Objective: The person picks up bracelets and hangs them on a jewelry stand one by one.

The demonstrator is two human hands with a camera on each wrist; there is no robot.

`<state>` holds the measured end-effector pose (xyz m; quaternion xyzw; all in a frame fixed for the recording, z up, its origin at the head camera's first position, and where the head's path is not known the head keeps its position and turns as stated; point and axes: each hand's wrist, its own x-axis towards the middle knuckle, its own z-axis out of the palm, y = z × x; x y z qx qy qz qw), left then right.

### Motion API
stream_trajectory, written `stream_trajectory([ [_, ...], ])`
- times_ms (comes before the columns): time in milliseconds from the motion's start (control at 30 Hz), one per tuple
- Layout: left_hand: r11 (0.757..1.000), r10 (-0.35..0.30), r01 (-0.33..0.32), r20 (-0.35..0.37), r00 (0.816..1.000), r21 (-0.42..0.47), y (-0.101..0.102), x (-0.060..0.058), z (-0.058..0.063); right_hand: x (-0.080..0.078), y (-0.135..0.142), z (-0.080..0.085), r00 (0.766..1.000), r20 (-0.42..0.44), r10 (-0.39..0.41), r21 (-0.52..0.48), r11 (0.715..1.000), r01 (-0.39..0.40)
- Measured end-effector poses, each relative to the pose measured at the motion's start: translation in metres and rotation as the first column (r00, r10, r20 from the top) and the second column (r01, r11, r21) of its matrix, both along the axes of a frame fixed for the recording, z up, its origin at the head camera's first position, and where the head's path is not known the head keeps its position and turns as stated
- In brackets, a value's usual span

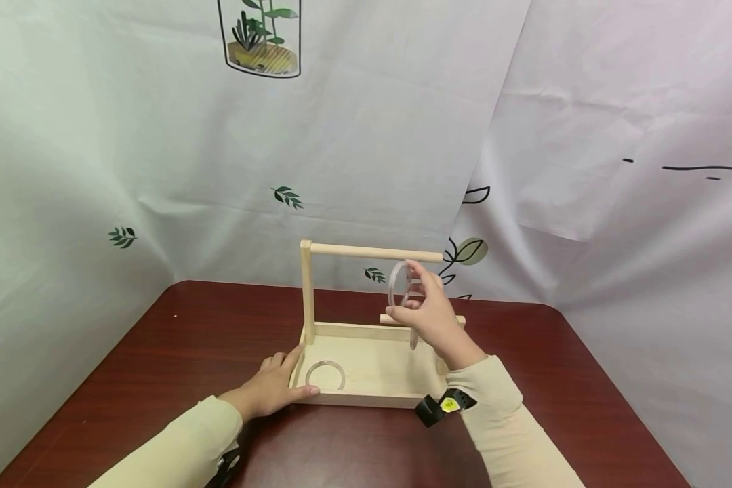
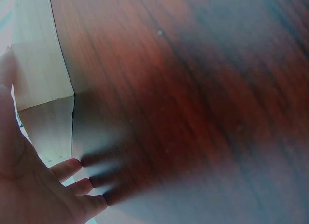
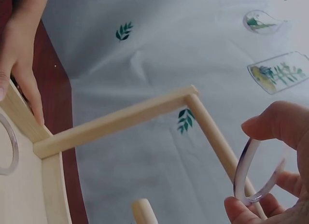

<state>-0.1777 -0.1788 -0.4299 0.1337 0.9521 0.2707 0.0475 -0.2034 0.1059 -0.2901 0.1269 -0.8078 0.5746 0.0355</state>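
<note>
A pale wooden bangle stand has a shallow tray (image 1: 366, 401), an upright post (image 1: 308, 291), a long upper bar (image 1: 372, 252) and a shorter lower bar (image 1: 392, 319). My right hand (image 1: 430, 312) pinches a clear bangle (image 3: 244, 171) between thumb and fingertips, close to the upper bar's free end. Another bangle (image 1: 413, 339) shows below that hand, seemingly on the lower bar, mostly hidden. One more clear bangle (image 1: 326, 363) lies in the tray's front left. My left hand (image 1: 274, 386) rests against the tray's left front corner, fingers extended along the side and thumb on the front edge.
The stand sits on a dark red-brown table (image 1: 219, 325). Behind it hangs a white cloth (image 1: 366, 135) printed with leaves and jars. A black wrist strap (image 1: 442, 407) is on the right sleeve.
</note>
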Motion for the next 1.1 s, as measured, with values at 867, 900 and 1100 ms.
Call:
stream_trajectory([
  [867, 1.000, 0.010, -0.010, 0.037, 0.999, -0.001, 0.001, 0.003, 0.004, -0.014, 0.043, 0.009, 0.993, 0.041, -0.110, -0.020, 0.994, 0.111],
  [900, 1.000, 0.010, -0.010, 0.039, 0.999, -0.001, 0.001, 0.003, 0.004, -0.015, 0.044, 0.009, 0.993, 0.043, -0.111, -0.021, 0.993, 0.112],
  [1100, 1.000, 0.010, -0.010, 0.036, 0.999, -0.003, 0.001, 0.004, 0.005, -0.020, 0.049, 0.009, 0.989, 0.065, -0.132, -0.040, 0.990, 0.135],
])
